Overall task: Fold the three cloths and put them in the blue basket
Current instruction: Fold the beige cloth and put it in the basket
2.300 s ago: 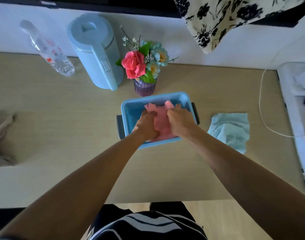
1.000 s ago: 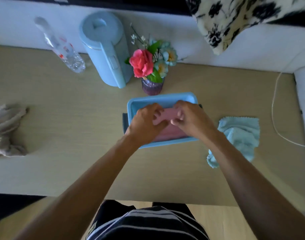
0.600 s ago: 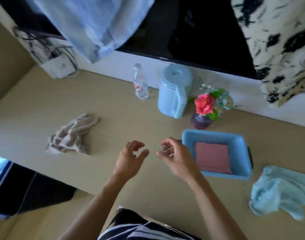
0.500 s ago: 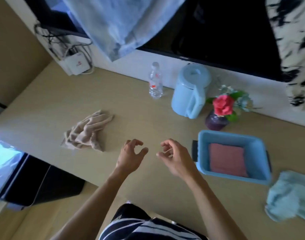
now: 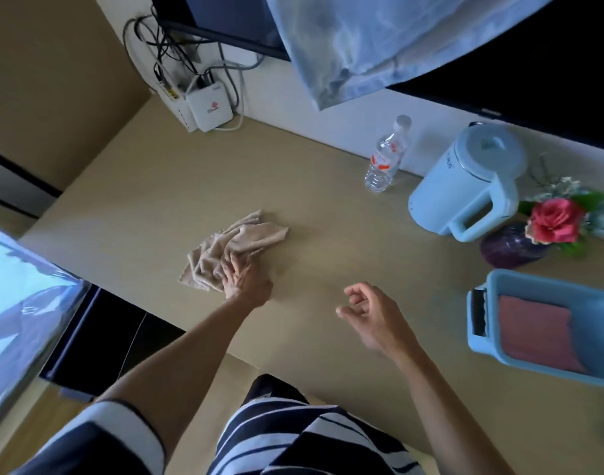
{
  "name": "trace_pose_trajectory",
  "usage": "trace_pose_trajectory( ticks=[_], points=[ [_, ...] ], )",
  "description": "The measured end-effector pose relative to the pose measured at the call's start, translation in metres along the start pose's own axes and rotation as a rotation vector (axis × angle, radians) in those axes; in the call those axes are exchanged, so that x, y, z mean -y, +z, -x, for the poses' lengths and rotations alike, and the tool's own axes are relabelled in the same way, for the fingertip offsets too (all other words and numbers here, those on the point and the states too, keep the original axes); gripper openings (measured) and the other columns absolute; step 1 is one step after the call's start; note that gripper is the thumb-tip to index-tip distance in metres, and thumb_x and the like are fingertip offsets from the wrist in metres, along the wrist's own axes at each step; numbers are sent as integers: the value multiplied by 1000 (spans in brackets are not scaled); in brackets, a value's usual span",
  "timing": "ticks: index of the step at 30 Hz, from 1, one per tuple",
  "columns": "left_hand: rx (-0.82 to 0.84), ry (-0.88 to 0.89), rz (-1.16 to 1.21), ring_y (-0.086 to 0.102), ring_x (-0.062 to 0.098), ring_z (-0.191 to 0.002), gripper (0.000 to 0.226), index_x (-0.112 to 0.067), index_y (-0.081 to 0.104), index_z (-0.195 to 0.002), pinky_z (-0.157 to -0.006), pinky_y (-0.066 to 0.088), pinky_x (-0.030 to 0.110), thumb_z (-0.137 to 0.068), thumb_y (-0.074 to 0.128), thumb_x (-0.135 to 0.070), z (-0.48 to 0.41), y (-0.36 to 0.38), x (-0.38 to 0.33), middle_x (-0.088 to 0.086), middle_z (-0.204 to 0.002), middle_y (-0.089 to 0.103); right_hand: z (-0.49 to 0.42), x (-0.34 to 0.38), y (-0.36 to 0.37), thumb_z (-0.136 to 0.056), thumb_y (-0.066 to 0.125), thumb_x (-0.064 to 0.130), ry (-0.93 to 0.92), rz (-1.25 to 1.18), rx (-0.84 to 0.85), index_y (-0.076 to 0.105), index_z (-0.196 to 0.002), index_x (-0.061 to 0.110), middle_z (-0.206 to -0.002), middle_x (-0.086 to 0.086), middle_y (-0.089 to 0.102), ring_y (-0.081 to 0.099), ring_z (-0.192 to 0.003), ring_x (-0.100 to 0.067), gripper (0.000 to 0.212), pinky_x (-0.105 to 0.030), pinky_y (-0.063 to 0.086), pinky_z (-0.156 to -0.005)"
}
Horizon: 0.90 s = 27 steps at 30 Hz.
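Note:
A crumpled beige cloth (image 5: pixel 232 246) lies on the wooden table, left of centre. My left hand (image 5: pixel 244 277) rests on its near edge, fingers spread over the folds; whether it grips the fabric is unclear. My right hand (image 5: pixel 369 311) hovers over bare table to the right, fingers loosely curled and holding nothing. The blue basket (image 5: pixel 540 284) stands at the right edge with a folded pink cloth (image 5: pixel 533 329) lying flat inside. The light blue cloth is out of view.
A light blue kettle (image 5: pixel 465 186), a plastic water bottle (image 5: pixel 386 159) and a purple vase with flowers (image 5: pixel 520 245) stand along the back. A white router with cables (image 5: pixel 208 108) sits at the back left corner. Fabric hangs overhead.
Both hands left the basket, where the pink cloth now lies folded. The view swung left, and my left hand reached out onto the beige cloth.

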<state>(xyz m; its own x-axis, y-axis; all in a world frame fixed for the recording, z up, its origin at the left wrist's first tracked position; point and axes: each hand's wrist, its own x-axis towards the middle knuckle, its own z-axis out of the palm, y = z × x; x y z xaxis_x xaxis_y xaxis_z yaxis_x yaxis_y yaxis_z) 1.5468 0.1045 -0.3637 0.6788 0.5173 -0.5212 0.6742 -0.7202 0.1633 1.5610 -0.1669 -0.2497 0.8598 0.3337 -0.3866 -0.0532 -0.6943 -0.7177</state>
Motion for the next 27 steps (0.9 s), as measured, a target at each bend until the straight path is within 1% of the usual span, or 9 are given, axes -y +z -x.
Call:
trace_pose_trajectory(
  ticks=[3, 6, 9, 11, 15, 19, 23, 25, 27],
  points=[
    [-42, 32, -77, 31, 42, -137, 83, -22, 47, -141, -115, 30, 51, -67, 78, -41, -9, -2, 12, 12, -154, 30, 0, 1, 4, -85, 75, 29, 36, -1, -3, 63, -109, 19, -101, -1, 61, 65, -80, -15, 29, -21, 48, -72],
    [-195, 157, 4, 56, 38, -114, 39, -21, 68, -116, -93, 49, 43, -78, 67, -28, -18, -6, 28, 7, -134, 57, 0, 3, 6, -85, 74, 31, 51, -3, 1, 63, -109, 21, -102, -1, 61, 65, -81, -14, 28, -22, 49, -72],
    [-249, 303, 244, 69, 33, -87, 19, -15, 75, -95, -75, 52, 35, -82, 62, -10, -15, -26, 25, 11, -94, 74, -1, 9, 4, -85, 74, 32, 51, -15, -18, 63, -110, 22, -101, 1, 61, 64, -79, -11, 29, -20, 49, -72],
    [-238, 437, 401, 66, 26, -70, 20, -18, 74, -81, -66, 52, 31, -79, 60, -4, -2, -50, 8, 8, -83, 73, -4, 17, 1, -84, 76, 29, 17, -31, -66, 62, -112, 23, -101, 2, 62, 63, -81, -12, 33, -19, 49, -73],
    [111, 643, 642, 56, 14, -52, 21, -22, 68, -70, -53, 43, 25, -62, 50, -13, 41, -118, -33, 5, -63, 67, -12, 42, -14, -78, 80, 18, -264, 20, -196, 49, -137, 20, -127, 1, 54, 55, -114, -11, 67, -24, 44, -100],
    [376, 921, 646, 55, 18, -63, 13, -19, 67, -73, -57, 42, 27, -67, 56, -23, 84, -167, -64, 8, -69, 63, -15, 76, -40, -75, 82, 12, -408, 101, -135, 34, -151, 22, -148, 3, 43, 40, -138, -12, 90, -24, 33, -111],
    [323, 1004, 616, 54, 8, -57, 14, -21, 64, -69, -56, 43, 20, -83, 69, -21, 108, -185, -87, -10, -63, 61, 0, 97, -75, -78, 77, 6, -289, -128, -123, 68, -107, 21, -96, 5, 71, 67, -91, -7, 34, -12, 48, -78],
    [195, 1013, 550, 57, 3, -62, 20, -30, 66, -74, -60, 44, 20, -82, 72, -13, 110, -186, -92, -14, -69, 65, 7, 98, -93, -79, 76, 8, -277, -144, -153, 66, -89, 17, -78, 9, 69, 62, -72, -5, 17, -14, 46, -68],
    [68, 991, 525, 57, 2, -66, 26, -29, 65, -78, -62, 43, 20, -81, 68, -3, 113, -188, -96, -16, -74, 67, 12, 96, -109, -79, 78, 14, -281, -164, -156, 58, -80, 12, -66, 7, 55, 50, -62, -7, 20, -19, 40, -60]
  ],
)
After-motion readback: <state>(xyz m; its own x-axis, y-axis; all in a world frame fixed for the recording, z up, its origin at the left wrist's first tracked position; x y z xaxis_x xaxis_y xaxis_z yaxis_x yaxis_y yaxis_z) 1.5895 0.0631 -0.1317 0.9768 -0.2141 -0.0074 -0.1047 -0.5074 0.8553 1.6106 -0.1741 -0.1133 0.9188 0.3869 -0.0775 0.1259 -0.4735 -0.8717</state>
